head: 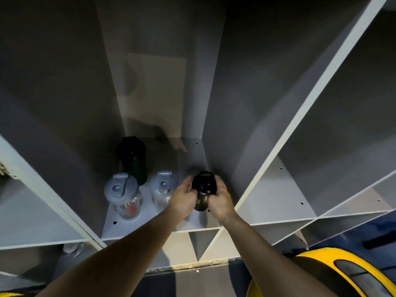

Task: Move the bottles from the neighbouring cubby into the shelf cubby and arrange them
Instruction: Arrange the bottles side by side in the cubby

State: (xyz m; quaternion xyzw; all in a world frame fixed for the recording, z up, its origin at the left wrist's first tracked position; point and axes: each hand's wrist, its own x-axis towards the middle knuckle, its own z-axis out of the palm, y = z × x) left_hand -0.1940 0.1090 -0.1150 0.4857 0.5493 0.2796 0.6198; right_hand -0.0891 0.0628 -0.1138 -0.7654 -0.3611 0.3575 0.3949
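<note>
Both hands, left hand (pixel 183 198) and right hand (pixel 218 198), share a grip on the black bottle (pixel 202 190), setting it at the cubby floor's (pixel 150 224) 3 o'clock side, beside two clear bottles (pixel 162 189). Next, judged: release, nudge into line.

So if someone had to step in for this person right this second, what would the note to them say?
Left hand and right hand: both cupped around a black bottle, upright at the front right of the middle cubby.
Already in that cubby: two clear bottles with grey lids, one front left, one front centre, and a dark green bottle behind them.
Done: four bottles are inside.
Left: settle the black one in line with the others. Something pale shows in a lower cubby at left; too dim to tell if it is another bottle.
</note>
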